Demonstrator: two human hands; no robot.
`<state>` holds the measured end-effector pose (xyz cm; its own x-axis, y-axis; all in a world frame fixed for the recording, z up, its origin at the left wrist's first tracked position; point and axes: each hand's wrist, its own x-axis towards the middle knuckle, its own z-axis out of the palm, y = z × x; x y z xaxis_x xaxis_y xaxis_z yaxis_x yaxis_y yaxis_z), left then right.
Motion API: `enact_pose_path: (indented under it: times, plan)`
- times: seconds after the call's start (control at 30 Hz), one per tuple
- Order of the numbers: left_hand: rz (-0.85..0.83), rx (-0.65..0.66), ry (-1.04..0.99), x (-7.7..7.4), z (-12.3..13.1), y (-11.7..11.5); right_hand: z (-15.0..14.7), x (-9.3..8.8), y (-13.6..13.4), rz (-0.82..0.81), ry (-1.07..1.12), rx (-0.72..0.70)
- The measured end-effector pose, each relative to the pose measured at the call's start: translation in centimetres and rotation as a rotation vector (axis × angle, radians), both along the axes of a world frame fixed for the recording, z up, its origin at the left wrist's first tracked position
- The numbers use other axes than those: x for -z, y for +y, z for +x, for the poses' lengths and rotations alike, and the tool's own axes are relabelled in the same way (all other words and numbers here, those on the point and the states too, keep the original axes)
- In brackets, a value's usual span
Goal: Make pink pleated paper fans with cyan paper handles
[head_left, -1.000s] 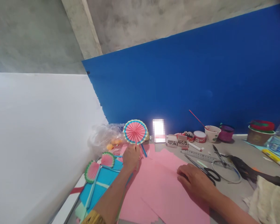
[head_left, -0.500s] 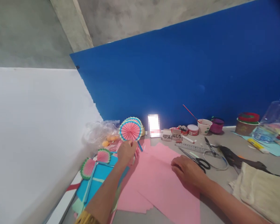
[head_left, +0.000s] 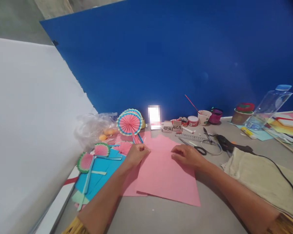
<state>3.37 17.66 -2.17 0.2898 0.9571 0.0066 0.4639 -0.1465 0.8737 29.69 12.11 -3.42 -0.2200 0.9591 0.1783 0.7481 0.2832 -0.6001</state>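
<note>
A pink paper sheet (head_left: 167,177) lies on the table in front of me, overlapping more pink paper at its left. My left hand (head_left: 137,156) is closed at the sheet's left edge, thumb and fingers pinching the paper. My right hand (head_left: 187,156) rests on the sheet's right side, fingers loosely bent and apart, holding nothing. Behind my left hand stands a round pleated paper fan (head_left: 129,123), pink with a blue and cream rim. Left of that hand, watermelon-patterned paper fans (head_left: 94,156) lie on blue paper (head_left: 104,177).
Scissors (head_left: 200,150), a ruler (head_left: 189,137), a wire loop (head_left: 211,148) and a glue gun (head_left: 230,143) lie right of the sheet. A folded cloth (head_left: 261,175) is near my right forearm. Paper cup (head_left: 204,118), plastic bottle (head_left: 268,107) and plastic bag (head_left: 92,128) stand along the back.
My left hand has come away from the round fan to the pink sheet's left edge. The top pink sheet has shifted and lies straighter. The view has tilted down.
</note>
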Motion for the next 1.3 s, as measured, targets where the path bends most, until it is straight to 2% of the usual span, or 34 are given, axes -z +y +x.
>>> enact_pose_path:
  times: [0.1,0.2,0.33,0.47,0.57,0.73,0.87,0.97,1.03,1.07,1.17,1.23,1.3]
  plan:
    - [0.001,-0.041,-0.029,0.6,-0.4,0.2,0.5,-0.3,0.2,-0.086,-0.001,0.076]
    - [-0.004,-0.058,-0.038,0.9,-0.6,0.3,0.8,-0.2,0.3,-0.121,0.042,0.086]
    - [-0.008,-0.085,-0.017,1.3,-0.5,0.2,0.9,0.1,0.5,-0.112,0.060,0.122]
    - [0.008,-0.103,0.071,1.6,-0.5,0.3,1.0,0.5,0.8,-0.088,0.107,0.253]
    - [0.032,-0.100,0.204,1.4,-0.4,0.3,1.1,0.3,0.8,-0.109,0.103,0.277]
    - [0.079,-0.062,0.530,0.5,-0.4,-0.5,0.6,-0.6,0.0,-0.128,-0.149,0.194]
    - [0.134,-0.069,0.737,-0.3,0.0,-1.7,0.3,-0.8,-0.4,-0.152,-0.247,0.168]
    - [0.265,-0.100,0.870,-1.0,0.9,-2.9,0.5,-0.9,-0.4,-0.135,-0.294,0.134]
    - [0.390,-0.020,0.952,-1.3,1.6,-4.1,0.7,-1.2,-0.4,-0.100,-0.322,0.127]
    - [0.428,0.068,0.969,-1.3,1.9,-4.8,0.7,-1.4,-0.5,-0.084,-0.329,0.131]
    - [0.375,0.347,0.910,-0.4,2.7,-7.0,-0.1,-1.8,-1.1,-0.044,-0.306,0.138]
    - [0.319,0.398,0.873,0.7,3.1,-8.3,-1.0,-1.5,-1.9,-0.004,-0.257,0.067]
    - [0.319,0.377,0.848,1.7,3.3,-9.1,-1.9,-0.7,-2.8,0.041,-0.237,-0.054]
